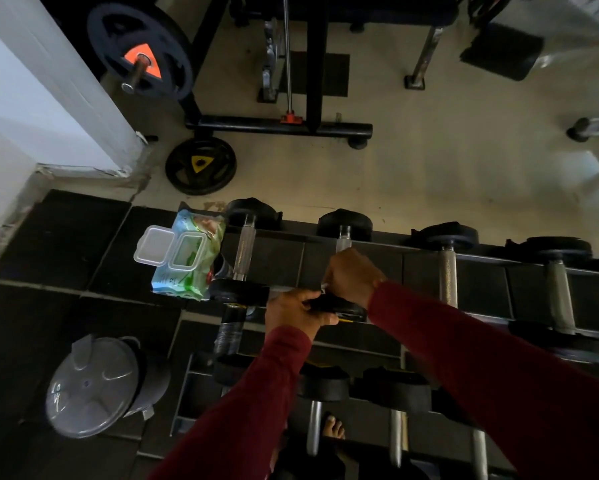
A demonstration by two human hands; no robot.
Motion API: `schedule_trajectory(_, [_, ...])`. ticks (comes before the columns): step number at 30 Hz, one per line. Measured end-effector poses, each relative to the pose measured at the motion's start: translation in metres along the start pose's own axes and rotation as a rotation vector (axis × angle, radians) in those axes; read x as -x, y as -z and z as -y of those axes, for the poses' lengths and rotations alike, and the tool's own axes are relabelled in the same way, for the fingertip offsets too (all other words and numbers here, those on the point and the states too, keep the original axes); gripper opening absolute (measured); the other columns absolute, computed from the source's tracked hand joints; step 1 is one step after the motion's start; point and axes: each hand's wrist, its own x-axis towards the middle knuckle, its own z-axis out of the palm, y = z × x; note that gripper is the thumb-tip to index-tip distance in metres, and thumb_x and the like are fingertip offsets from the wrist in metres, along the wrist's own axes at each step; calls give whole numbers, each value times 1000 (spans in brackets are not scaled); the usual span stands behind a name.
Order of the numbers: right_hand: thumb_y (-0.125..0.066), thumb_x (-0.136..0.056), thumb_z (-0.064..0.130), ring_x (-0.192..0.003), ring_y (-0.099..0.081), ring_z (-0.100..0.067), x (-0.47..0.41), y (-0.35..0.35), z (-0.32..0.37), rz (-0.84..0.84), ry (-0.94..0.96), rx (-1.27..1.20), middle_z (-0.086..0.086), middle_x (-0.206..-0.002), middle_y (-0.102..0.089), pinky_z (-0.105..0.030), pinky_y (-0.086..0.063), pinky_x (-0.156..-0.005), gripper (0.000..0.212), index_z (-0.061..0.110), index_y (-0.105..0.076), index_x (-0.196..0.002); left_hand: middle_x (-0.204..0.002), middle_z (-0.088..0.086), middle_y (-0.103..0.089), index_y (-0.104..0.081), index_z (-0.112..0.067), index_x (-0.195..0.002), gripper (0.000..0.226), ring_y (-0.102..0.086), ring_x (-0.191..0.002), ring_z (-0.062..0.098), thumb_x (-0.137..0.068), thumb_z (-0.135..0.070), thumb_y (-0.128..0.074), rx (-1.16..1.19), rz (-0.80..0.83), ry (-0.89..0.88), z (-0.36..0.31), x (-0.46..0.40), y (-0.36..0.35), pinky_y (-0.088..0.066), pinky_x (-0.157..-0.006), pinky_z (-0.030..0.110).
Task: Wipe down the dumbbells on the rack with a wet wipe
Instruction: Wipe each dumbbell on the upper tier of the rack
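Observation:
A black rack (388, 261) holds several dumbbells with chrome handles. My left hand (293, 311) grips the near black head (339, 308) of the second dumbbell from the left. My right hand (350, 275) is closed around that dumbbell's handle, with a bit of white wet wipe (324, 286) showing under the fingers. The far head of that dumbbell (345, 223) sits at the rack's back rail. An open pack of wet wipes (184, 252) lies on the rack's left end, its lid flipped up, beside the first dumbbell (244, 252).
A grey lidded bin (94, 386) stands on the floor at lower left. Weight plates (201, 166) and a bench frame (280, 128) lie beyond the rack. More dumbbells (447, 271) fill the right side and the lower tier (322, 386). My bare foot (332, 426) shows below.

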Motion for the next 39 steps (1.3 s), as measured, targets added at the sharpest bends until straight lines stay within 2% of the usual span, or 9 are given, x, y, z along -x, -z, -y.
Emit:
schedule_trajectory(7, [-67, -90, 16, -86, -62, 3, 33, 9, -35, -25, -91, -190, 4, -107, -70, -7, -47, -75, 18, 18, -72, -108, -104, -10, -72, -73, -29, -107, 59, -67, -94, 4, -54, -22, -96, 28, 10, 5, 3, -1, 0, -55, -94, 33])
schedule_trajectory(14, [-68, -90, 21, -98, -65, -7, 24, 6, -42, 5, -322, -169, 2, -106, -71, -25, -51, -93, 15, 18, -71, -104, -100, -10, -71, -73, -30, -107, 60, -66, -91, 4, -53, -25, -97, -1, 3, 14, 1, -1, 2, -56, -93, 33])
schedule_trajectory(18, [-71, -87, 16, -82, -59, -1, 19, 0, -41, 1, -413, -232, 3, -101, -70, -13, -43, -63, 7, 22, -70, -90, -99, -10, -72, -74, -29, -108, 60, -66, -89, 4, -52, -25, -97, -22, -8, 5, 0, 0, 2, -56, -91, 31])
schedule_trajectory(19, [-71, -87, 16, -81, -59, -1, 19, 1, -41, 6, -426, -242, 4, -101, -69, -12, -42, -61, 7, 22, -70, -89, -99, -10, -71, -74, -28, -108, 60, -65, -88, 3, -52, -25, -97, -21, -8, 6, -1, 0, 3, -56, -91, 31])
schedule_trajectory(22, [-72, -86, 17, -92, -64, -4, 22, 5, -42, 21, -412, -319, 5, -99, -70, -20, -51, -82, 10, 18, -72, -96, -98, -11, -72, -74, -28, -107, 60, -65, -87, 2, -52, -23, -97, -12, -6, 16, -1, -1, 4, -56, -90, 30])
schedule_trajectory(28, [-75, -84, 23, -77, -66, 3, 26, 6, -28, -34, -376, -421, 10, -87, -70, -9, -46, -55, 7, 26, -72, -89, -96, -10, -71, -74, -28, -106, 60, -65, -87, 4, -50, -25, -98, -26, -4, 27, -3, -1, 5, -56, -90, 30])
schedule_trajectory(33, [-75, -84, 29, -73, -63, 6, 32, 2, -29, -92, -409, -415, 14, -81, -67, -7, -42, -55, 9, 33, -67, -80, -96, -12, -72, -74, -30, -106, 59, -66, -87, 1, -52, -28, -97, -57, 20, 7, -4, 0, 5, -56, -90, 30])
schedule_trajectory(36, [-76, -82, 29, -71, -60, 8, 35, 3, -28, -76, -383, -406, 19, -81, -64, -5, -41, -52, 8, 29, -71, -88, -99, -10, -73, -73, -28, -108, 59, -66, -89, 2, -54, -26, -96, -53, 23, 0, -4, 0, 7, -56, -91, 29])
schedule_trajectory(39, [-75, -84, 24, -70, -60, 12, 33, -2, -21, -163, -286, -397, 19, -88, -64, -4, -47, -61, 14, 23, -72, -97, -99, -10, -73, -74, -27, -108, 58, -66, -89, 1, -54, -26, -96, -46, 22, -4, -5, 0, 9, -56, -91, 28])
